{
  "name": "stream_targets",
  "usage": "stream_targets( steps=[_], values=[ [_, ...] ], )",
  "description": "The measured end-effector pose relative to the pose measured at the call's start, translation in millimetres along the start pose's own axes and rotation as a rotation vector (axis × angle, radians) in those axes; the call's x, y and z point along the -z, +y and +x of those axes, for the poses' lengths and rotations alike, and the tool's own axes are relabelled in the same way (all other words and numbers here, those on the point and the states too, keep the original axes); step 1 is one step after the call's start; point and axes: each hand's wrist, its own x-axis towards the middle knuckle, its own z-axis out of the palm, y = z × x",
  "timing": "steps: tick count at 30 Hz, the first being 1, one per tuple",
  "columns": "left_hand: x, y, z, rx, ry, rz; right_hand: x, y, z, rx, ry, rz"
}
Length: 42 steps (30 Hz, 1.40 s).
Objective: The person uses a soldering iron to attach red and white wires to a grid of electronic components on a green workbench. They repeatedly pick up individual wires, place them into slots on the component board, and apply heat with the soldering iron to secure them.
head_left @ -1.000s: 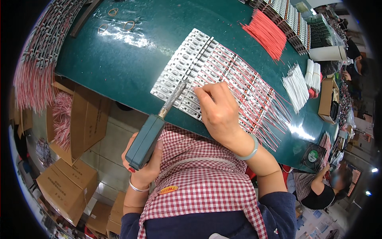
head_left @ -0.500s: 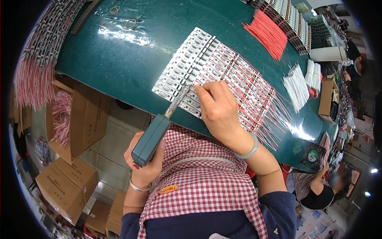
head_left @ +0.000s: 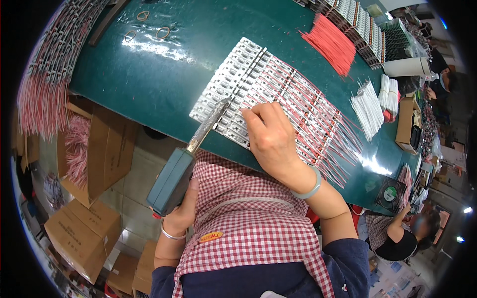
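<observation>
My left hand (head_left: pixel 185 211) is wrapped round the dark green body of a soldering gun (head_left: pixel 171 179). Its metal barrel reaches up and to the right, and the tip touches or hovers just over a panel of pale metallic parts (head_left: pixel 223 79) laid in rows. Red and white wires (head_left: pixel 343 144) trail from the right side of this panel. Over the panel's middle rows, my right hand (head_left: pixel 272 139) is closed in a pinch, its fingertips just right of the gun's tip. Whatever sits between those fingertips is too small to make out.
Red wires (head_left: pixel 330 44) and white wires (head_left: pixel 367 111) lie bundled on the green table (head_left: pixel 164 94). Stacked panels (head_left: pixel 355 27) stand at the far right, wired parts (head_left: pixel 49 79) hang at the left edge. Cardboard boxes (head_left: pixel 82 233) sit below left; another person (head_left: pixel 397 233) works at right.
The soldering gun has shifted left and down with my left hand, and its tip has drawn away from my right fingertips. My right hand has barely moved. The panel has shifted very slightly.
</observation>
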Motion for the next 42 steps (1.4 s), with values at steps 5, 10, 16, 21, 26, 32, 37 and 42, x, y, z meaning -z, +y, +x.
stream_targets(
  steps=[5,10,16,21,26,32,37,42],
  values=[
    [-0.5,-11.7,1.2,-0.029,0.044,-0.004,24.5,26.0,21.1,-0.038,0.043,0.052],
    [0.3,-24.4,3.8,-0.024,0.09,-0.061,45.7,125.1,52.0,-0.178,0.141,-0.275],
    [-2.2,-25.0,9.2,-0.06,0.092,-0.037,29.6,205.5,61.1,-0.184,0.138,-0.466],
    [-0.5,-24.3,8.5,-0.065,0.109,-0.025,22.3,207.7,65.9,-0.205,0.158,-0.471],
    [-1.0,-26.1,8.6,-0.045,0.094,-0.015,23.1,208.8,67.5,-0.196,0.167,-0.489],
    [1.4,-21.0,11.6,-0.063,0.078,0.036,51.8,173.6,81.2,-0.019,0.064,-0.577],
    [-0.2,-18.8,9.9,-0.068,0.098,-0.037,76.3,123.1,92.9,0.05,-0.366,-0.757],
    [-2.8,-12.5,8.5,-0.019,0.085,-0.146,49.7,120.7,93.7,0.013,-0.548,-0.785]
  ],
)
